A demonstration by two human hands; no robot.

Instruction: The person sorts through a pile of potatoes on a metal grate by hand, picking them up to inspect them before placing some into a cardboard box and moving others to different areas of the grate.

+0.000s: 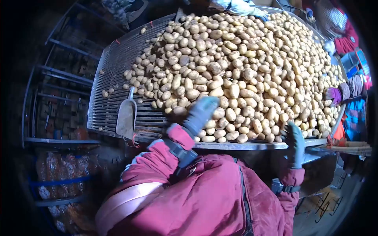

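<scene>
A large heap of potatoes (236, 78) covers most of a slatted metal table (114, 70). My left hand (202, 112), in a grey-green glove, reaches over the heap's near left part and is blurred by motion; what its fingers do is hidden. Near the table's front edge, my right hand (295, 143) is raised beside the potatoes in the same kind of glove, its fingers stretched out and nothing visible in it. A metal scoop (126, 118) lies on the bare slats, left of my left hand.
Across the table are a person's sleeves (240, 7). At the right, a purple-gloved hand (334, 95) and a red-sleeved person's hand (330, 48) are at the heap's edge. Metal racks (67, 74) stand at the left, filled bags (67, 173) below them.
</scene>
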